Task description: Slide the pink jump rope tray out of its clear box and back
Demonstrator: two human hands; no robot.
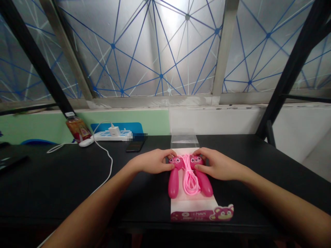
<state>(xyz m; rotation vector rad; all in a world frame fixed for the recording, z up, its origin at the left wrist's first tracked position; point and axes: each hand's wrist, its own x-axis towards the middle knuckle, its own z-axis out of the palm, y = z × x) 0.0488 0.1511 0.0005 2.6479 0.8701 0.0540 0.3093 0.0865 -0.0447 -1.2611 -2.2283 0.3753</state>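
- Glossy magenta club-shaped plastic handles (pixel 173 184) with animal-face tops flank a smooth, looped pale-pink cord (pixel 190 184).
- Left hand (pixel 155 161) and right hand (pixel 219 164), angled inward, each pinch one.

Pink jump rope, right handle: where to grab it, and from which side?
Probably the smooth lower shaft of the right handle, from its outer right side. It's thick and rounded, its lower end angles away from the bundled cord, and that side is unobstructed. The right hand is up at the animal head, leaving the shaft exposed.
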